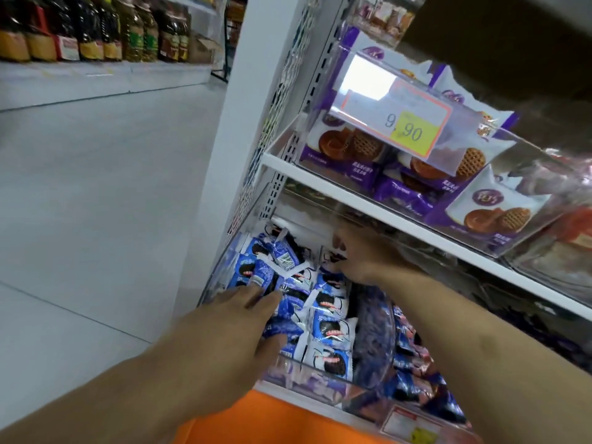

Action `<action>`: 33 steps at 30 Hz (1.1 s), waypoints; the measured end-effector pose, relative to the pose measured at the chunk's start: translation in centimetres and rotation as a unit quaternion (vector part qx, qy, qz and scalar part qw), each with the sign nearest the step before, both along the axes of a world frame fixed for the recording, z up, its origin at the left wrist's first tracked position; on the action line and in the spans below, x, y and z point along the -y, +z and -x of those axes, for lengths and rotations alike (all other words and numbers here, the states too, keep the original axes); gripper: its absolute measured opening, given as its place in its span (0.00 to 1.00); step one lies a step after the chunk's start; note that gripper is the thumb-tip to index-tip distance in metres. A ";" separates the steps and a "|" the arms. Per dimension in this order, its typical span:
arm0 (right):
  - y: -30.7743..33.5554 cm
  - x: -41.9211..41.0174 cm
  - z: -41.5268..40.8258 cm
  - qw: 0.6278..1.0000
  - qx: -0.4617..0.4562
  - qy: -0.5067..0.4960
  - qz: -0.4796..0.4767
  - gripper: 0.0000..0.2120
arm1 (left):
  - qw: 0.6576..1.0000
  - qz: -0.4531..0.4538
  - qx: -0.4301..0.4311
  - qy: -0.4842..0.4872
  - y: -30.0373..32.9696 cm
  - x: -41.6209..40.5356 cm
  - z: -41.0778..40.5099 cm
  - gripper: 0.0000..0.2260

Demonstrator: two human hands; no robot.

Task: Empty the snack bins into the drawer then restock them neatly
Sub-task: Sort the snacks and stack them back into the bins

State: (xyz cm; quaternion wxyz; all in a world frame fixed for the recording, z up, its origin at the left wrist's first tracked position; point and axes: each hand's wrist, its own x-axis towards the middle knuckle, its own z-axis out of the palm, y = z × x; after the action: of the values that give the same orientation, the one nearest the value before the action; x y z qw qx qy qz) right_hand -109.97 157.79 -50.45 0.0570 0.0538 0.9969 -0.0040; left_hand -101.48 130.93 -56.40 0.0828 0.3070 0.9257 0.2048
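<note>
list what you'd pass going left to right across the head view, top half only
bottles of oil → white shelf upright → price tag reading 9,90 → purple biscuit packs

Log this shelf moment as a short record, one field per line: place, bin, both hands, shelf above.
place: shop aisle, white shelving unit
bin: clear bin on the lower shelf, holding blue snack packets, some in a row, others jumbled
left hand: left hand lies on the packets with fingers straight, gripping nothing
right hand: right hand reaches to the back of the bin with fingers curled; whether it holds a packet cannot be told
shelf above: purple snack packs in a clear bin with a price tag reading 9.90
</note>
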 end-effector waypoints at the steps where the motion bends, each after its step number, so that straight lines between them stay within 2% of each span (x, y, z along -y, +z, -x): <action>1: -0.2 -0.4 0.2 1.000 0.012 0.003 0.001 0.20 | 1.000 0.003 0.002 0.001 0.0 0.0 0.0 0.31; 5: -0.5 -1.0 0.8 0.999 0.018 0.037 0.001 0.22 | 1.000 0.008 -0.004 0.000 0.1 0.0 -0.1 0.31; 9: -0.6 -1.6 0.9 0.999 0.006 0.042 -0.023 0.19 | 1.000 0.012 -0.008 -0.019 -0.1 0.0 -0.1 0.37; 12: -0.3 -1.6 0.9 0.998 0.010 0.039 -0.044 0.20 | 0.999 0.019 -0.015 -0.030 -0.6 0.1 0.0 0.42; 13: -0.3 -1.2 0.9 0.999 0.004 0.044 -0.026 0.20 | 0.999 0.023 -0.014 -0.033 -0.7 0.1 0.0 0.43; 16: -0.6 1.6 1.0 0.988 -0.027 0.046 0.142 0.16 | 0.999 0.033 -0.022 -0.037 -0.6 -0.1 0.0 0.43; 18: -1.3 3.8 1.2 0.977 -0.022 0.026 0.211 0.18 | 0.998 0.038 -0.025 -0.040 -0.6 -0.1 0.0 0.43; 21: -2.7 5.2 1.6 0.983 -0.011 0.005 0.184 0.20 | 0.998 0.041 -0.023 -0.044 -0.6 -0.1 0.0 0.43; 25: -1.8 4.7 1.5 0.972 -0.047 -0.034 0.228 0.20 | 0.998 0.041 -0.026 -0.045 -0.6 0.0 0.0 0.43; 27: -1.2 4.0 1.1 0.977 -0.098 -0.030 0.185 0.18 | 0.998 0.044 -0.025 -0.047 -0.7 0.1 0.0 0.43; 29: -1.3 3.7 0.8 0.987 -0.119 -0.017 0.102 0.20 | 0.998 0.046 -0.022 -0.048 -0.7 0.1 0.0 0.43; 31: -2.2 3.3 0.8 0.995 -0.064 -0.004 0.077 0.22 | 0.998 0.047 -0.023 -0.046 -0.7 0.0 0.0 0.43; 33: -2.6 2.9 0.9 0.991 -0.012 -0.009 0.132 0.18 | 0.998 0.048 -0.024 -0.045 -0.7 -0.1 0.0 0.43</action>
State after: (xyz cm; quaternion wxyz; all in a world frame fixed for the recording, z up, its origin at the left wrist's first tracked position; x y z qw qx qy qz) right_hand -110.84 154.91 -53.07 0.0512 0.0552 0.9878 -0.1367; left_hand -101.50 131.05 -57.11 0.0842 0.3489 0.9214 0.1491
